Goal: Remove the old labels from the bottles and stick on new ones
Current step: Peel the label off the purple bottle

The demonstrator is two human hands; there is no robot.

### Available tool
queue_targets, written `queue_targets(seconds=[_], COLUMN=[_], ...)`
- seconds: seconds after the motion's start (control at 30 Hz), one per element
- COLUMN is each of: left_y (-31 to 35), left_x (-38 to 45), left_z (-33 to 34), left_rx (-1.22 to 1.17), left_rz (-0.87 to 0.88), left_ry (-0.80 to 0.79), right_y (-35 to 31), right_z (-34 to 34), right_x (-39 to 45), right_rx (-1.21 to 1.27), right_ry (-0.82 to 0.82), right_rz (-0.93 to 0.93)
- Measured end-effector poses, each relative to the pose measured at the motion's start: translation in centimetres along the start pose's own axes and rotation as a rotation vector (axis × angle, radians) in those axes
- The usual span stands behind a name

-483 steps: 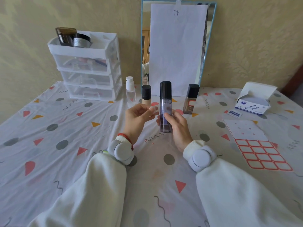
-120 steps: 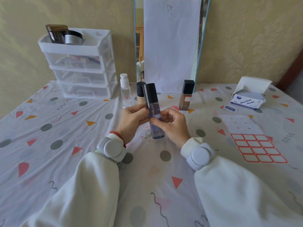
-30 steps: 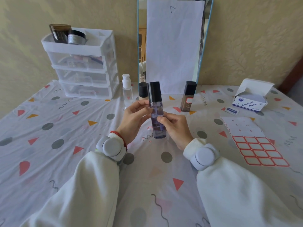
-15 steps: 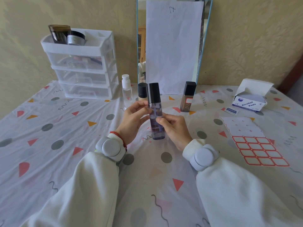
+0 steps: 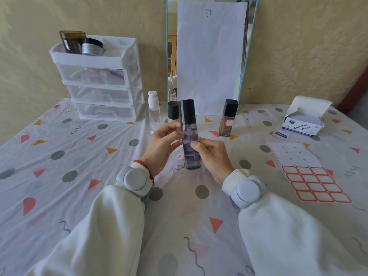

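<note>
A tall clear purple bottle (image 5: pixel 190 134) with a black cap is held upright above the table's middle. My left hand (image 5: pixel 162 145) grips its upper body from the left. My right hand (image 5: pixel 211 156) holds its lower body from the right, thumb pressed on the front. Behind stand a small clear bottle (image 5: pixel 153 111) with a white cap, a black-capped bottle (image 5: pixel 172 110) partly hidden, and a brown foundation bottle (image 5: pixel 228 120) bearing a red-framed label. A sheet of red-framed labels (image 5: pixel 312 182) lies at the right, its upper part peeled bare.
A white three-drawer organiser (image 5: pixel 99 80) with two jars on top stands at the back left. A mirror (image 5: pixel 211 52) covered by white paper leans on the wall. An open box of alcohol pads (image 5: pixel 304 120) and a loose pad sachet (image 5: pixel 280 134) lie at the right.
Over the last second the bottle stays upright between both hands, barely shifted. Four seconds ago it leaned left; it now stands straighter.
</note>
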State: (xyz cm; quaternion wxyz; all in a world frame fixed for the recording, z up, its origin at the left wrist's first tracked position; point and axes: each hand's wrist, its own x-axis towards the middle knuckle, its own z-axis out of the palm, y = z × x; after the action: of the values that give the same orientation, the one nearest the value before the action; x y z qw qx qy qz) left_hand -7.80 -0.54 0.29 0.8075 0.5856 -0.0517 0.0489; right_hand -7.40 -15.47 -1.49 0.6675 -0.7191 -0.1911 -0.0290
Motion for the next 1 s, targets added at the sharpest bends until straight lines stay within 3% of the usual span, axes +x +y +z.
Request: queue_targets(seconds=[0.83, 1.0], left_y=[-0.01, -0.71], left_x=[-0.06, -0.17], left_z=[0.21, 0.22], left_rx=[0.017, 0.126], left_rz=[-0.012, 0.001], left_ry=[0.040, 0.191], right_y=[0.73, 0.97], right_z=[0.01, 0.02], right_x=[0.36, 0.54], right_rx=[-0.070, -0.088], right_ry=[0.019, 0.067], right_rz=[0.004, 0.034])
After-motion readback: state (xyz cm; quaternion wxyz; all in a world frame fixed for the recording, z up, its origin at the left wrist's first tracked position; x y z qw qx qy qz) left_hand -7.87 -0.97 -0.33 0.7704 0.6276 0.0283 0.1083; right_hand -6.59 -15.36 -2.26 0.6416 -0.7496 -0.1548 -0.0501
